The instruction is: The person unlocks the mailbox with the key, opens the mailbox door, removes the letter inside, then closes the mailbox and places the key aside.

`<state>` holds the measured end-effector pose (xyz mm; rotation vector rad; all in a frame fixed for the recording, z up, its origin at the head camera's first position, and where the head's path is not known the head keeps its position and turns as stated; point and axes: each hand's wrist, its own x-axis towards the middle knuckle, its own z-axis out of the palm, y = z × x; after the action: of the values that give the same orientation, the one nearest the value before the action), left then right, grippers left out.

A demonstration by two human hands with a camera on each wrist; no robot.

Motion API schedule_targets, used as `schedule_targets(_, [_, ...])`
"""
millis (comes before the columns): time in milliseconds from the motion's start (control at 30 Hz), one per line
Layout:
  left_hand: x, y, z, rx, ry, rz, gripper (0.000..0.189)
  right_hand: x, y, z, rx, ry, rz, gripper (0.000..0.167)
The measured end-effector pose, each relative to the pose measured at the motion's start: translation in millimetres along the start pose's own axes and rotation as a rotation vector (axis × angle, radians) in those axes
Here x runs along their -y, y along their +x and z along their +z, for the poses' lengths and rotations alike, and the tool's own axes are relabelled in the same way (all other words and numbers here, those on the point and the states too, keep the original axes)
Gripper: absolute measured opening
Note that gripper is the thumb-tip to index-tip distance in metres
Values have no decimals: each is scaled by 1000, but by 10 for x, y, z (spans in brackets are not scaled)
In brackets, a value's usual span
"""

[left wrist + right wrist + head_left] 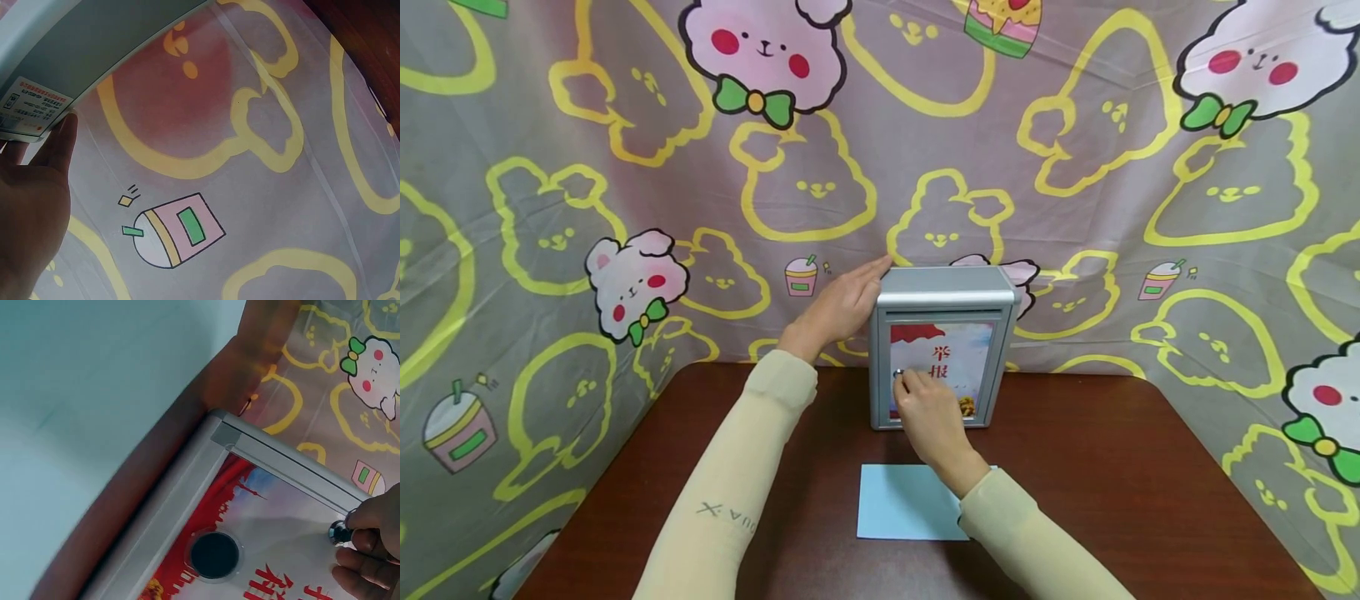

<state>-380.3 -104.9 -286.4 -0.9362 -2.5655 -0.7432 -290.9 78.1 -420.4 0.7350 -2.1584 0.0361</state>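
A silver-grey metal report box [943, 284] stands upright at the back of the table, its printed front panel facing me. My left hand [848, 302] rests against the box's upper left side with straight fingers; in the left wrist view its fingertips [65, 134] touch the edge near a white label [32, 105]. My right hand [931, 417] is at the left part of the front panel. In the right wrist view, its thumb and fingers pinch a key at the round chrome lock [339, 532]; the fingers hide most of the key.
A light blue sheet of paper [902, 504] lies on the dark brown table [1097, 467] in front of the box, partly under my right forearm. A patterned cloth [1075, 225] hangs close behind the box. A round dark window [214, 555] is in the front panel.
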Motion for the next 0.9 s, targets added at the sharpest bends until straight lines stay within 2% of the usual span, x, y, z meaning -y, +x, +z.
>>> schedule_targets(100, [-2, 1, -1, 2, -3, 0, 55, 1, 15, -26, 11, -54, -42, 12])
schedule_targets(233, [-3, -4, -1, 16, -11, -4, 55, -7, 39, -59, 57, -168, -153, 9])
schedule_targets(400, [9, -13, -4, 11, -3, -10, 55, -30, 105, -115, 121, -240, -267, 18])
schedule_targets(600, [6, -1, 1, 2, -5, -2, 55, -44, 132, -155, 168, -235, -278, 18])
schedule_targets(900, [17, 7, 5, 7, 3, 10, 55, -45, 124, -160, 154, -218, -269, 12])
